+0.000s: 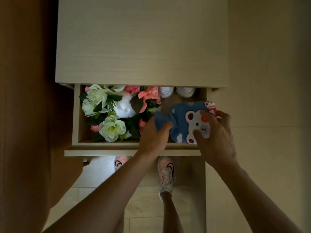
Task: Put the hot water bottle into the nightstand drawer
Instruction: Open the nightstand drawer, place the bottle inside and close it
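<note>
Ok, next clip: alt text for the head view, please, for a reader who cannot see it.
Two bare hands, left hand and right hand, hold a blue fabric-covered hot water bottle with a white bear print over the right side of an open pale wooden nightstand drawer. Artificial white and pink flowers fill the drawer's left side, two white objects sit at the back.

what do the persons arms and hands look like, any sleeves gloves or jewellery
Both forearms are bare up to the frame edge: no sleeves in view. The left hand and right hand wear no gloves, and no rings, watch or bracelet show on the visible fingers or wrists. The lighting is dim, so finer marks cannot be told.
</note>
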Motion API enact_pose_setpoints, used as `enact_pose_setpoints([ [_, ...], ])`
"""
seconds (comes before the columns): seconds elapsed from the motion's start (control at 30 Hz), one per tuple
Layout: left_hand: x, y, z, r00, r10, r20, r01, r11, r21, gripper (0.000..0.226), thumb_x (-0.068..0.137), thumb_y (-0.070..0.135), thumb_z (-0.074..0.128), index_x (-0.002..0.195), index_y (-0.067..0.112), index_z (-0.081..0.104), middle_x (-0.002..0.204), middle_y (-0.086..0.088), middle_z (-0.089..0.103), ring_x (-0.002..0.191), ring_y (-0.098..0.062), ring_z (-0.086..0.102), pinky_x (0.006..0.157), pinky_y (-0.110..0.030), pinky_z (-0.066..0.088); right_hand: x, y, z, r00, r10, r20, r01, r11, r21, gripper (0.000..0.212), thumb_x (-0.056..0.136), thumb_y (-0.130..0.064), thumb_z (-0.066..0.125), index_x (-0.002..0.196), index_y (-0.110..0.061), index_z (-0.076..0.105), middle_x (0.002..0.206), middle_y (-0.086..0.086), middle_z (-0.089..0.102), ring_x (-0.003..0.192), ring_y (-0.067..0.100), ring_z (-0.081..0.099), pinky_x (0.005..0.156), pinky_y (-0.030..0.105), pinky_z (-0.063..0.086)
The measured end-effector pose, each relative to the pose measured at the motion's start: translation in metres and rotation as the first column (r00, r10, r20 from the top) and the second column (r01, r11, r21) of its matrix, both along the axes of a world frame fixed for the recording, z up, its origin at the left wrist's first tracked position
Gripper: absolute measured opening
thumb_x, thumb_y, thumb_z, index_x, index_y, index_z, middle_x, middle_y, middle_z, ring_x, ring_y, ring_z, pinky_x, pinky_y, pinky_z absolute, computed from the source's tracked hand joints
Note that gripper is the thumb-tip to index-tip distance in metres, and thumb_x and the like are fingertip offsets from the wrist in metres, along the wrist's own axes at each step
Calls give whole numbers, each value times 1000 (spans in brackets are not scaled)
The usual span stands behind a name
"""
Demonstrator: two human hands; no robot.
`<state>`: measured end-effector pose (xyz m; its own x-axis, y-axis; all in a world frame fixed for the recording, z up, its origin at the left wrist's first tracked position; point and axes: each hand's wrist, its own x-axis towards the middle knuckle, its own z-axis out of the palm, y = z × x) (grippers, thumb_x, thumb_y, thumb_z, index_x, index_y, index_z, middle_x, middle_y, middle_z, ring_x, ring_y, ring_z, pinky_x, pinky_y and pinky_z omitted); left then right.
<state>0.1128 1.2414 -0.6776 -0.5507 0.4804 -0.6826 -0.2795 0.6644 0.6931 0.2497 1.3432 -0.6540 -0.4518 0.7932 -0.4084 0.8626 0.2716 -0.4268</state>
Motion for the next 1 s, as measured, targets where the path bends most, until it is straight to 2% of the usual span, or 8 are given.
enact_pose_setpoints([
  [0.13,-12,4,-13,1000,2,0,-2,996,-88,11,89,33,60,100,30,63,81,21,62,73,9,57,51,-7,39,-14,1,-12,995,78,69,-75,996,-48,65,87,-28,71,145,-21,42,150,11,27,127,32,50,96,31,48],
  [0.3,-12,3,-16,1000,-22,-14,19,990,-136,11,88,32,61,99,30,59,81,25,55,74,9,50,59,-14,35,-29,0,-22,940,255,226,-238,966,-100,68,88,-31,68,148,-20,37,151,16,25,133,32,40,106,39,45],
  [0.4,-6,2,-11,998,-52,-38,46,988,-145,14,90,30,61,102,31,54,81,30,45,70,12,44,60,-6,30,-33,5,-30,921,288,261,-261,956,-133,69,88,-31,69,148,-21,37,151,17,26,133,33,41,107,39,43],
  [0.53,-1,5,-3,974,-200,-102,188,975,-116,15,90,30,62,95,17,58,83,12,61,72,8,57,59,-4,38,-36,7,-47,891,350,289,-302,932,-198,72,89,-36,67,151,-22,34,152,18,29,138,35,39,109,42,41],
  [0.67,-1,7,4,752,-553,-359,487,833,-263,42,93,38,55,126,13,57,125,-8,59,113,-24,59,89,-37,51,-34,6,-62,875,392,285,-366,920,-143,75,86,-41,68,150,-24,34,154,19,29,139,36,38,109,42,40],
  [0.8,-17,13,-3,399,-835,-379,762,532,-369,39,99,29,46,125,5,60,134,-12,56,127,-25,50,104,-38,45,-32,16,-70,826,464,320,-466,881,-75,79,79,-32,76,148,-25,37,158,15,25,141,33,35,111,40,38],
  [0.87,-24,14,-10,325,-903,-280,813,419,-406,43,99,33,43,127,3,56,136,-15,53,127,-26,48,103,-40,44,-34,18,-72,803,493,335,-502,862,-68,83,76,-29,80,148,-26,37,157,14,25,140,32,35,109,39,40],
  [1.0,-24,16,-22,283,-937,-205,829,347,-439,66,99,47,38,150,5,36,156,-15,39,143,-29,35,113,-42,38,-40,17,-78,775,507,378,-531,846,-46,88,72,-27,83,146,-24,34,154,15,24,139,32,32,106,38,44],
])
